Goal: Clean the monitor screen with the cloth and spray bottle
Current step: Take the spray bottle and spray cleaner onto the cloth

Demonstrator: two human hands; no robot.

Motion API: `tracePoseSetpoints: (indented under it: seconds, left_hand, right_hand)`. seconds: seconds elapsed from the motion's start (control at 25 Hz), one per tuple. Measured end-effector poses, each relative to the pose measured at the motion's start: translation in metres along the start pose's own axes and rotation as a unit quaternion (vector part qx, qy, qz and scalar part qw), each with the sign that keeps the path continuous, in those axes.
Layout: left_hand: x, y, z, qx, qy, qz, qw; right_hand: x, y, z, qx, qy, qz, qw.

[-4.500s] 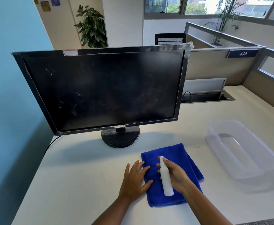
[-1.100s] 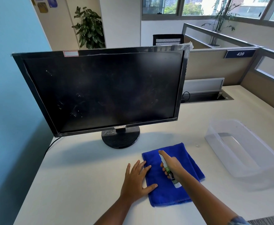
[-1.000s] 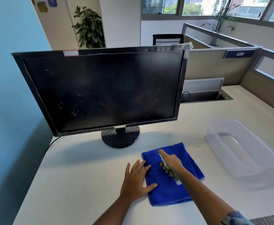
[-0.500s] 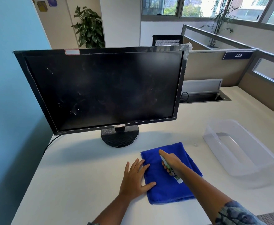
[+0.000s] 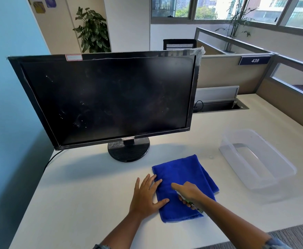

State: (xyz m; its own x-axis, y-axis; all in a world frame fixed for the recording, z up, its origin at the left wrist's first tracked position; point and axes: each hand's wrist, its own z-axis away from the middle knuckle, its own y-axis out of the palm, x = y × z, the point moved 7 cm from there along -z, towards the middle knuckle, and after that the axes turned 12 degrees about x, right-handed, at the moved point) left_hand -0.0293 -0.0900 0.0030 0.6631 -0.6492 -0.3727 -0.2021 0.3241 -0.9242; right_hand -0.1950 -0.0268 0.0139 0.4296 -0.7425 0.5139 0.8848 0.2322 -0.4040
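Head: smudged screen; left hand flat on cloth, right hand gripping spray bottle.

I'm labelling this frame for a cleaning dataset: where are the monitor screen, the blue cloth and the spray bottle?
monitor screen [image 5: 107, 97]: head view, middle of the dark glass.
blue cloth [image 5: 181, 169]: head view, bare far half.
spray bottle [image 5: 192, 204]: head view, labelled body showing below the right hand [image 5: 188, 192] gripping it.
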Motion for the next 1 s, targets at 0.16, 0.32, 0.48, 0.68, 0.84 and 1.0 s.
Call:
tracePoseSetpoints:
  seconds: [0.16, 0.32, 0.48, 0.68, 0.84, 1.0]
  left_hand:
    - [-0.001, -0.001, 0.001, -0.004, 0.001, 0.005, 1.000]
    - [-0.001, -0.001, 0.001, -0.001, -0.002, 0.002, 1.000]
    - [-0.002, -0.001, 0.001, 0.001, -0.001, 0.002, 1.000]
    - [-0.002, -0.001, 0.002, -0.003, 0.001, 0.003, 1.000]
    - [-0.002, -0.002, 0.002, -0.002, 0.003, 0.003, 1.000]
    - [-0.003, -0.003, 0.002, -0.004, 0.003, 0.007, 1.000]
  right_hand:
    - [-0.018, -0.001, 0.009, 0.085, 0.041, -0.180, 0.979]
    - [-0.036, -0.028, 0.015, 0.043, 0.056, -0.200, 0.977]
    - [-0.045, -0.055, 0.012, -0.037, 0.046, -0.166, 0.984]
    - [-0.036, -0.073, 0.008, -0.070, 0.028, -0.195, 0.978]
    - [-0.020, -0.084, 0.003, -0.092, 0.016, -0.202, 0.975]
    - [-0.001, -0.090, -0.003, -0.109, -0.008, -0.198, 0.974]
